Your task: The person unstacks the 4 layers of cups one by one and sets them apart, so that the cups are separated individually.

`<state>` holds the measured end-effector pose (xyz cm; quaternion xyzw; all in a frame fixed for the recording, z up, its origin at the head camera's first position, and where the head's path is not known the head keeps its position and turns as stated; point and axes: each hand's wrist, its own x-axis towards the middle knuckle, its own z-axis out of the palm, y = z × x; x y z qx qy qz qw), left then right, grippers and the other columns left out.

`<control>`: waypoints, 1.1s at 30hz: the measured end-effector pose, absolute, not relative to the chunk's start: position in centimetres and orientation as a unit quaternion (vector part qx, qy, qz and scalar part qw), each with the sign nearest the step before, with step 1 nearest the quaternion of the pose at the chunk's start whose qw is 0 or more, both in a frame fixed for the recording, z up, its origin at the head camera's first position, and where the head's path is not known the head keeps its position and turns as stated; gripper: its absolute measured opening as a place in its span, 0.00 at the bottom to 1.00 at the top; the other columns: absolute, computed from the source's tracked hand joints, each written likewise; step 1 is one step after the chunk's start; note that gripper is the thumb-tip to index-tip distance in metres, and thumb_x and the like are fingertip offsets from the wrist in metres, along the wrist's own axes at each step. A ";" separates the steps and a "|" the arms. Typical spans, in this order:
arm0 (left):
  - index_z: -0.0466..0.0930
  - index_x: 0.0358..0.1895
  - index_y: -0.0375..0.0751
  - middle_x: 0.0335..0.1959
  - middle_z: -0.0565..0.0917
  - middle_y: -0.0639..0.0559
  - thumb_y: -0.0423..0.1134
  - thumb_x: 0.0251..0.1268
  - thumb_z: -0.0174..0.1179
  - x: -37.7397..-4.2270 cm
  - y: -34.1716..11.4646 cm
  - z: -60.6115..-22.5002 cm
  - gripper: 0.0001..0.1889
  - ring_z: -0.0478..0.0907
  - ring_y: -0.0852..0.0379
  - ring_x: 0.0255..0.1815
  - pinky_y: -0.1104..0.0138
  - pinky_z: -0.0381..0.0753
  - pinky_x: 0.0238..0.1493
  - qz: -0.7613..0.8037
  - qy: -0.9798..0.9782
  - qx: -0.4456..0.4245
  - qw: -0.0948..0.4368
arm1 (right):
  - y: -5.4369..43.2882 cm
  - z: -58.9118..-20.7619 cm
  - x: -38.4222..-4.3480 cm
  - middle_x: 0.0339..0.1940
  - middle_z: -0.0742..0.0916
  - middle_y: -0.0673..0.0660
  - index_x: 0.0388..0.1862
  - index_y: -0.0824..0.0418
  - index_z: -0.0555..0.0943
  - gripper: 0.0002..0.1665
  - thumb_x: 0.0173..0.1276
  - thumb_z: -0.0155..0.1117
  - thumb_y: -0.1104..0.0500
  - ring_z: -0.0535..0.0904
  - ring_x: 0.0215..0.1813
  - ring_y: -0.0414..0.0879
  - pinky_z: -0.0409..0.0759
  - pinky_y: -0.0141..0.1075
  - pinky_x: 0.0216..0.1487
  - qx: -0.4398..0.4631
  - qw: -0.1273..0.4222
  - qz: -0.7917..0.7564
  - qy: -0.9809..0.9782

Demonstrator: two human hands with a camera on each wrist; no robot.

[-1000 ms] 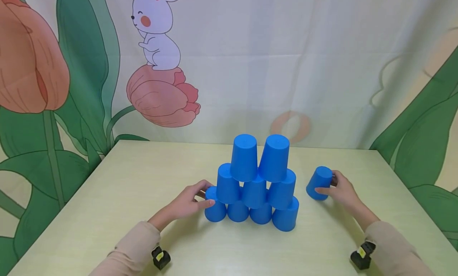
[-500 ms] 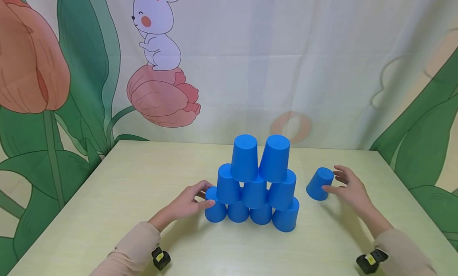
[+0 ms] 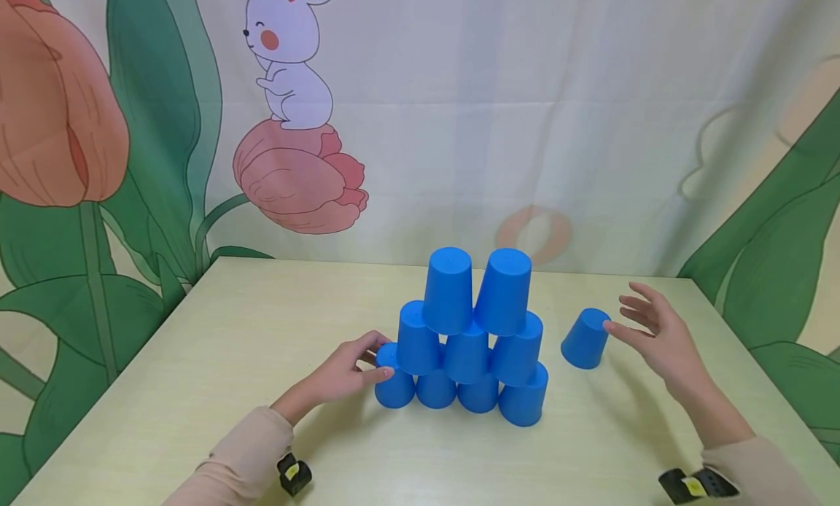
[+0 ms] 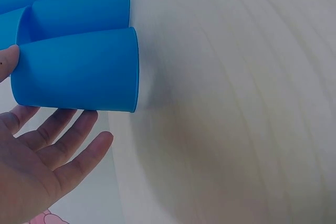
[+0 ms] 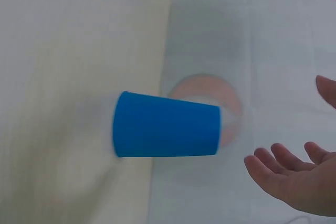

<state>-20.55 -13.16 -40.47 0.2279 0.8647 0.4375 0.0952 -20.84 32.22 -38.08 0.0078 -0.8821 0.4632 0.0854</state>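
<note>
Blue cups, upside down, form a stack on the table: a bottom row, a middle row of three and two upper cups (image 3: pixel 448 291). My left hand (image 3: pixel 344 367) holds the leftmost bottom cup (image 3: pixel 395 389) lightly, thumb on the near side and fingers on the far side. In the left wrist view, the thumb meets that cup (image 4: pixel 79 72) near its narrow end. A separate blue cup (image 3: pixel 584 340) stands upside down right of the stack. My right hand (image 3: pixel 659 338) is spread just right of this cup, holding nothing; in the right wrist view a gap separates the fingers from the cup (image 5: pixel 165 129).
The pale wooden table (image 3: pixel 275 309) ends at a printed curtain (image 3: pixel 407 163) with a rabbit and tulips. Small black wrist cameras show on both sleeves, the left camera (image 3: pixel 293 475) near the table's front. The stack stands between the two hands.
My right hand has let go of the separate cup and drawn away to the right and up, its fingers opening. The cup stays where it stood. The left hand and the stack have not moved.
</note>
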 end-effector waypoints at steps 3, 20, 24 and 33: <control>0.69 0.52 0.40 0.47 0.77 0.47 0.43 0.61 0.58 -20.6 -13.2 -40.5 0.19 0.74 0.47 0.48 0.55 0.75 0.43 0.438 0.864 0.228 0.096 | 30.0 -34.8 -18.5 0.65 0.66 0.68 0.73 0.54 0.45 0.44 0.65 0.57 0.48 0.64 0.62 0.62 0.73 0.38 0.53 0.047 0.088 0.468 -0.878; 0.69 0.52 0.40 0.47 0.77 0.47 0.43 0.62 0.57 -20.6 -13.2 -40.7 0.18 0.74 0.47 0.48 0.55 0.75 0.43 0.440 0.862 0.232 0.093 | 26.3 -31.1 -16.1 0.63 0.69 0.64 0.72 0.48 0.50 0.40 0.66 0.57 0.60 0.71 0.60 0.46 0.72 0.25 0.47 0.168 0.107 0.483 -0.853; 0.69 0.52 0.40 0.47 0.77 0.47 0.43 0.62 0.57 -20.6 -13.2 -40.7 0.18 0.74 0.47 0.48 0.55 0.75 0.44 0.441 0.862 0.232 0.095 | 25.6 -30.6 -15.9 0.63 0.70 0.63 0.72 0.48 0.51 0.40 0.66 0.56 0.62 0.71 0.59 0.41 0.72 0.26 0.48 0.184 0.106 0.495 -0.843; 0.68 0.53 0.40 0.47 0.77 0.47 0.43 0.62 0.57 -20.5 -13.2 -40.6 0.19 0.74 0.47 0.48 0.55 0.75 0.44 0.441 0.861 0.233 0.097 | 23.4 -30.2 -15.8 0.62 0.71 0.62 0.71 0.52 0.54 0.39 0.64 0.58 0.66 0.72 0.57 0.38 0.72 0.26 0.50 0.215 0.114 0.526 -0.815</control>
